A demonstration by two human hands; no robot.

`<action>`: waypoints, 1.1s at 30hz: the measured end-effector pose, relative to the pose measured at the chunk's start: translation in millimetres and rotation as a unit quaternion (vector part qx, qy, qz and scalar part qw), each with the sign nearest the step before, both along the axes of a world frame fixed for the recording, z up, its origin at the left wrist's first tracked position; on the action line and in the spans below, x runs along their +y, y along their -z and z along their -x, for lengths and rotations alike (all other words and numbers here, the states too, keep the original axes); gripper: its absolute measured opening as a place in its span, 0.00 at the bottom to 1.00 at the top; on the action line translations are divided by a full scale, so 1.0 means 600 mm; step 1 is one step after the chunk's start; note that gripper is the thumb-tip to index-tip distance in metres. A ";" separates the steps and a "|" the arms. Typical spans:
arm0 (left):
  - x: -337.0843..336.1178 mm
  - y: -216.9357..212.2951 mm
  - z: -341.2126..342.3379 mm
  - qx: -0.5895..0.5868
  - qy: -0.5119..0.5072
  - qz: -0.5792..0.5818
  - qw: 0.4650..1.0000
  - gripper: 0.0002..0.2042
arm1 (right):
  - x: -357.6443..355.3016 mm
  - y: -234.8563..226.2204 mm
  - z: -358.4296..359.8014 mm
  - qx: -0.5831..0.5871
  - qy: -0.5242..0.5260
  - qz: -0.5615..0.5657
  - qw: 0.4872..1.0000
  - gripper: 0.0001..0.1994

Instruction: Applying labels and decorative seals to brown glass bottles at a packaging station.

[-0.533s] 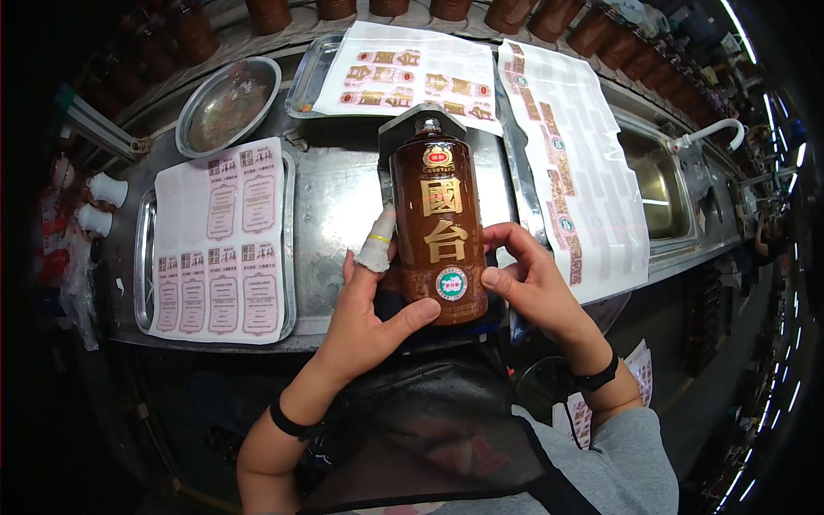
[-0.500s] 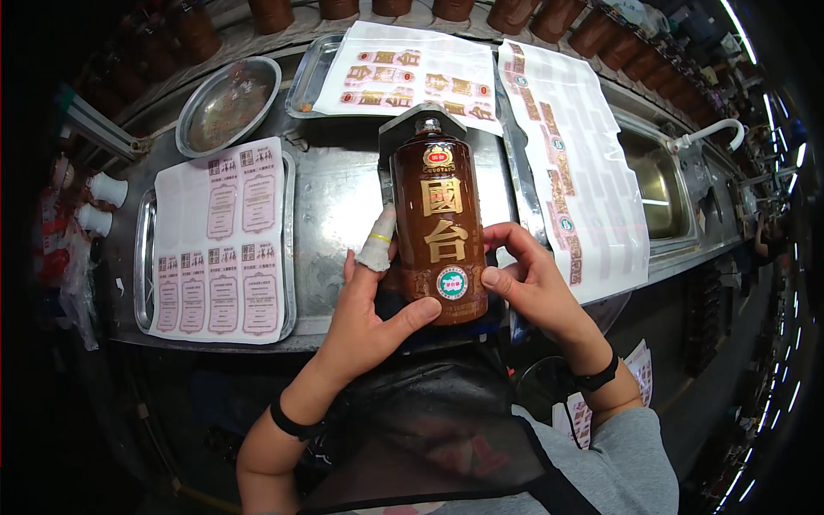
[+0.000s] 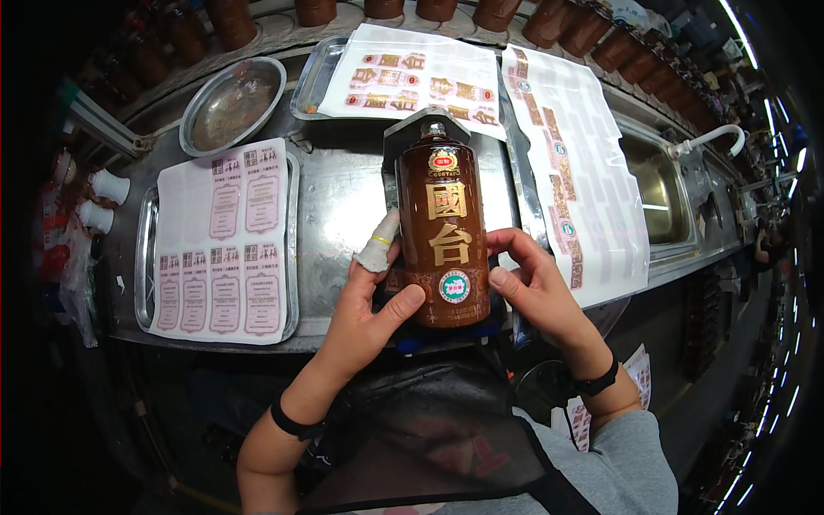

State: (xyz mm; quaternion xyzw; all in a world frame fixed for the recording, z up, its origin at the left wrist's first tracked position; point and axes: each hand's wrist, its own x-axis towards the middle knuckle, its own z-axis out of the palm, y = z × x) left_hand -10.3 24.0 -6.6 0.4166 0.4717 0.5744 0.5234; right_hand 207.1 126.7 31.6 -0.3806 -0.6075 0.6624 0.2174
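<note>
A glossy brown bottle [image 3: 446,219] with gold characters, a red emblem near its neck and a round green-and-white label low down lies tilted in a dark cradle [image 3: 390,137] in front of me. My left hand [image 3: 365,296] holds its lower left side, thumb on the front edge and the other fingers along the side. A white wrap [image 3: 378,249] with a yellow band covers one of those fingers. At the lower right side, my right hand [image 3: 536,283] curls with thumb and index fingertips against the bottle's edge; its remaining fingers are partly hidden.
A label sheet [image 3: 223,249] lies on a metal tray at left, below a round metal basin [image 3: 232,107]. Farther back is a sheet of gold labels [image 3: 412,81]. Another label sheet [image 3: 579,172] lies right, beside a sink [image 3: 657,189]. Brown bottles [image 3: 433,9] line the back.
My right thumb has slid off the bottle's front to its right edge. My left thumb has drawn slightly up and left. The bottle stays in the cradle.
</note>
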 end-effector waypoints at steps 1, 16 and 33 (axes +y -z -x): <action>0.001 0.000 0.000 -0.025 -0.005 -0.001 1.000 0.40 | -0.001 0.000 0.000 0.002 0.007 0.001 1.000 0.23; 0.004 0.002 -0.003 -0.024 -0.001 -0.004 1.000 0.40 | -0.003 -0.003 0.003 -0.034 0.005 -0.017 0.999 0.25; 0.002 0.008 -0.002 0.030 -0.020 -0.004 0.999 0.40 | 0.000 -0.002 0.000 -0.032 -0.002 -0.011 0.999 0.25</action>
